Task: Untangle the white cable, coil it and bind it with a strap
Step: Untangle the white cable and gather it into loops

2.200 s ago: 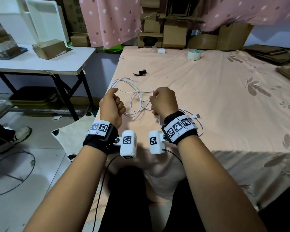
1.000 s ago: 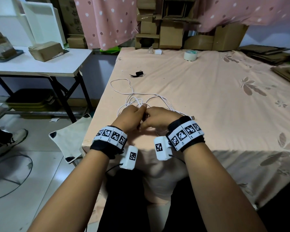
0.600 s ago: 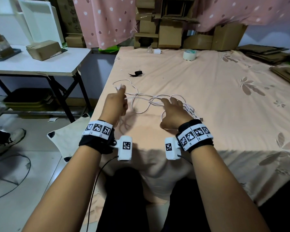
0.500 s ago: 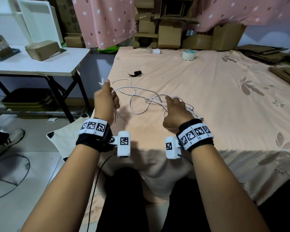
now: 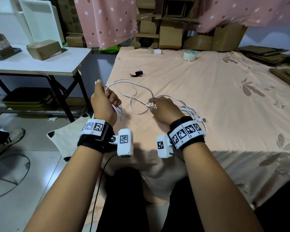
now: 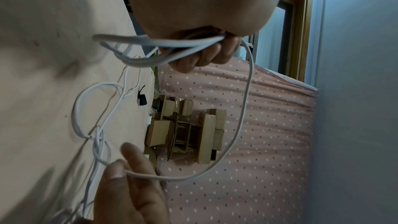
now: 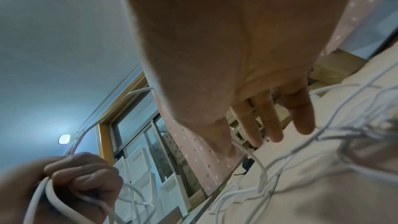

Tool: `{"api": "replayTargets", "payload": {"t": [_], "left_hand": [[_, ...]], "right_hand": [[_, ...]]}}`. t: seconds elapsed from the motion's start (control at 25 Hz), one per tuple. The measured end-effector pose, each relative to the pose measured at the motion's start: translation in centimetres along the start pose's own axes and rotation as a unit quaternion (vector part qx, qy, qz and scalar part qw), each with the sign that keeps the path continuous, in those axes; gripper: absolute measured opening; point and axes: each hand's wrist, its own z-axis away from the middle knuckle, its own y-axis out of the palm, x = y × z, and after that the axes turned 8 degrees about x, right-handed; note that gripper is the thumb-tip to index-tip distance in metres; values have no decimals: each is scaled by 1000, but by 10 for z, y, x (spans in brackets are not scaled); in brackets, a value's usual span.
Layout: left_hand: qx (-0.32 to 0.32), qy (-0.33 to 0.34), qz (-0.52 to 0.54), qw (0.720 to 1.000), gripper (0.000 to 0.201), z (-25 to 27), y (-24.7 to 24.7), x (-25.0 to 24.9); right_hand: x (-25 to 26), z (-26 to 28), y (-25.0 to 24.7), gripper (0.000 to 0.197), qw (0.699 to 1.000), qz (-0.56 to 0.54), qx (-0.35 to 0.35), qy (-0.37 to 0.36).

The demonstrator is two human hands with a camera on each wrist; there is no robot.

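A: White cable (image 5: 141, 91), one item, partly gathered. Location: near-left part of the peach bedsheet (image 5: 208, 97), several turns bunched in the left hand (image 5: 102, 102), the remainder spread on the sheet toward 3 o'clock of that fist.

B: Left hand, condition?

A: Fingers curled tight round a bundle of strands; the left wrist view shows them clamped on the cable (image 6: 172, 45), with short loops hanging below the fist. Raised off the sheet at the bed's left edge.

B: Right hand (image 5: 164, 108)?

A: Low over the tangle. Thumb and forefinger pinch a single strand (image 6: 150, 176) where the lines cross; the other fingers (image 7: 301, 117) lie fairly straight and apart, holding nothing.

B: Relation governing the next move?

A: One free loop arcs from the left fist, out toward 12 o'clock, and back down to the right-hand pinch. Its run lies roughly 9 to 3 o'clock between the hands. The knotted crossing sits right at the right fingertips, so the right hand is the nearer one; by my judgement it feeds slack while the left takes the next turn.

B: Unsorted length?

A: A heap of strands at 3 to 4 o'clock of the right hand, plug end (image 5: 202, 120) beside the right wrist.

B: Strap?

A: Black strap (image 5: 136, 73), at 12 o'clock of the left hand, well apart from both, untouched.
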Motion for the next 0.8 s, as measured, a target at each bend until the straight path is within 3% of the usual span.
{"api": "replayTargets", "payload": {"t": [0.16, 0.32, 0.4, 0.52, 0.8], "left_hand": [[15, -8, -10, 1000, 50, -5, -10, -7], [86, -100, -26, 991, 58, -1, -18, -8], [153, -143, -31, 977, 59, 2, -21, -5], [246, -194, -18, 949, 60, 5, -21, -2], [357, -269, -48, 893, 61, 22, -21, -7]], "right_hand": [[-6, -2, 5, 20, 978, -177, -83, -66], [5, 16, -18, 12, 858, -466, -166, -139], [12, 20, -30, 20, 843, -481, -184, -158], [16, 21, -41, 23, 857, -458, -177, -157], [12, 2, -23, 21, 955, -253, -127, -92]]}}
